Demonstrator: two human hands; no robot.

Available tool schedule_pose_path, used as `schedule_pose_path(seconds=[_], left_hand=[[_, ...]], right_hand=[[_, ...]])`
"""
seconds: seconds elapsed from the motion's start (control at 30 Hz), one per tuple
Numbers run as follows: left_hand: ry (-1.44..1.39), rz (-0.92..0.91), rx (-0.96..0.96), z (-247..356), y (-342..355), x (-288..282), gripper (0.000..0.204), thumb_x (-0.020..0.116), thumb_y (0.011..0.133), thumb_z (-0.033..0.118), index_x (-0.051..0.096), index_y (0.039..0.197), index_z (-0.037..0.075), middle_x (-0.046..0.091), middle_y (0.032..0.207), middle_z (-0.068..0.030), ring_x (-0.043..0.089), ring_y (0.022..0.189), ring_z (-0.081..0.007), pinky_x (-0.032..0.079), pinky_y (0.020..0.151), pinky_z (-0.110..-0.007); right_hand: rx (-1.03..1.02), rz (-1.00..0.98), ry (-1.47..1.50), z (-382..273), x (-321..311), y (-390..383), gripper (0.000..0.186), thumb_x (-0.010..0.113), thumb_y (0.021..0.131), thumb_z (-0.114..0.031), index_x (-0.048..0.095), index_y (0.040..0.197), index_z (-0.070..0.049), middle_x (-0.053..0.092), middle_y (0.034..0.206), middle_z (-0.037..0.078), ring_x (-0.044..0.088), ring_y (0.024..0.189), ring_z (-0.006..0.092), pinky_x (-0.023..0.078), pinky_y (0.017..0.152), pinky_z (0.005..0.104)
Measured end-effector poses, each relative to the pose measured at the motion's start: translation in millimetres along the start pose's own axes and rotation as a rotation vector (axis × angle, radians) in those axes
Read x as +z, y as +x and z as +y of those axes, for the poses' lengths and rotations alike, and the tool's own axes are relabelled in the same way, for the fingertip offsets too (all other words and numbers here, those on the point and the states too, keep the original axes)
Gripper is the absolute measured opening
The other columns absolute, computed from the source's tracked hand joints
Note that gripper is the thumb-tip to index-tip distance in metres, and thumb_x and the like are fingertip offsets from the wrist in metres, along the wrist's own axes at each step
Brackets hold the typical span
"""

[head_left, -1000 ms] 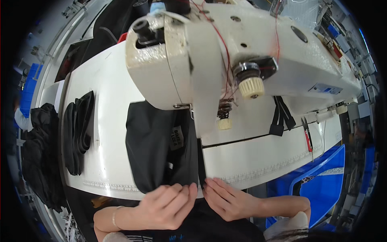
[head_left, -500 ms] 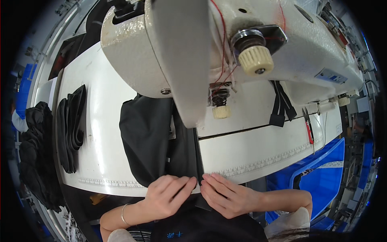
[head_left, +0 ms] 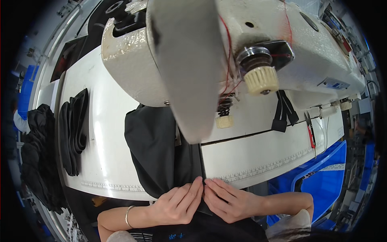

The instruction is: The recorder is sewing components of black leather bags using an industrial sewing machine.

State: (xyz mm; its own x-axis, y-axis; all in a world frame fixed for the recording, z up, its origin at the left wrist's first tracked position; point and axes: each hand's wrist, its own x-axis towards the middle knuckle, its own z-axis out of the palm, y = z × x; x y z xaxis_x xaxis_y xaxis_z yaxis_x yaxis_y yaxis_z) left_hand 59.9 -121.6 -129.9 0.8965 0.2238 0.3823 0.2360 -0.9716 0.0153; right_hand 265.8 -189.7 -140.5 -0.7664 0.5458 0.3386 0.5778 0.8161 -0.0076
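Note:
A piece of black fabric point(head_left: 151, 153) lies on the white table and runs back beneath the sewing machine head point(head_left: 127, 64). Along its right side goes a dark zipper tape point(head_left: 202, 159) with fine teeth. At the table's front edge my left hand point(head_left: 179, 203), fingers pinched together, grips the fabric edge beside the zipper. Close against it, my right hand point(head_left: 229, 202) pinches the zipper tape from the right. The fingertips nearly meet. A blurred grey machine part in front hides the needle area.
Folded black strips point(head_left: 73, 133) lie on the table at left, beside a heap of black cloth point(head_left: 40, 157). At right are short zipper pieces point(head_left: 281, 115), red-handled snips point(head_left: 311, 131) and a blue bin point(head_left: 328, 173) below the table edge. Red thread runs through the machine's tension knob point(head_left: 261, 80).
My hands have come slightly closer together at the zipper edge, the left one shifting right. The whole view has tilted a little, so the machine and table sit lower in it.

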Motion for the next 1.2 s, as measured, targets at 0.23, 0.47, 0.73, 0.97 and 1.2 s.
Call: schedule_pose_path(seconds=[0.23,0.47,0.73,0.97,1.2], left_hand=[[-0.004,-0.002,-0.007,-0.6,0.5,1.6,0.023,0.062,0.066,0.003,0.067,0.086,-0.007,0.066,0.099,-0.0189,0.059,0.070,-0.0163,0.046,0.056,-0.021],[-0.039,-0.016,-0.027,-0.9,-1.9,1.8,0.025,0.062,0.065,0.003,0.067,0.087,-0.007,0.066,0.101,-0.0184,0.059,0.070,-0.0165,0.047,0.057,-0.021],[-0.098,-0.024,-0.060,-13.8,4.6,5.4,0.024,0.063,0.064,0.004,0.067,0.086,-0.005,0.065,0.103,-0.0169,0.058,0.071,-0.0153,0.050,0.059,-0.021],[-0.197,0.029,-0.064,-56.9,17.6,26.4,0.037,0.059,0.058,0.007,0.063,0.090,-0.009,0.062,0.099,-0.0184,0.058,0.075,-0.0205,0.052,0.062,-0.025],[-0.227,-0.077,-0.113,-89.9,6.1,53.4,0.029,0.061,0.068,0.008,0.066,0.095,0.000,0.063,0.095,-0.0128,0.063,0.087,-0.0256,0.053,0.074,-0.037]], right_hand=[[0.000,0.011,-0.006,1.0,1.4,0.5,0.030,0.053,0.076,-0.018,0.064,0.091,0.006,0.061,0.101,0.018,0.060,0.101,0.0339,0.047,0.096,0.0436],[0.010,0.009,0.015,-0.8,0.9,2.1,0.031,0.053,0.076,-0.017,0.064,0.092,0.007,0.061,0.102,0.018,0.060,0.103,0.0344,0.048,0.096,0.0436],[-0.067,-0.077,-0.059,3.9,4.3,2.8,0.035,0.054,0.071,-0.018,0.064,0.093,0.007,0.061,0.102,0.019,0.060,0.105,0.0356,0.047,0.096,0.0438],[0.199,0.109,-0.022,34.1,30.1,19.1,0.031,0.056,0.071,-0.018,0.063,0.090,0.004,0.061,0.105,0.017,0.059,0.106,0.0327,0.049,0.091,0.0390],[0.259,0.152,0.139,66.1,67.5,28.8,0.018,0.061,0.071,-0.015,0.061,0.083,-0.002,0.058,0.083,0.012,0.057,0.081,0.0268,0.047,0.073,0.0405]])
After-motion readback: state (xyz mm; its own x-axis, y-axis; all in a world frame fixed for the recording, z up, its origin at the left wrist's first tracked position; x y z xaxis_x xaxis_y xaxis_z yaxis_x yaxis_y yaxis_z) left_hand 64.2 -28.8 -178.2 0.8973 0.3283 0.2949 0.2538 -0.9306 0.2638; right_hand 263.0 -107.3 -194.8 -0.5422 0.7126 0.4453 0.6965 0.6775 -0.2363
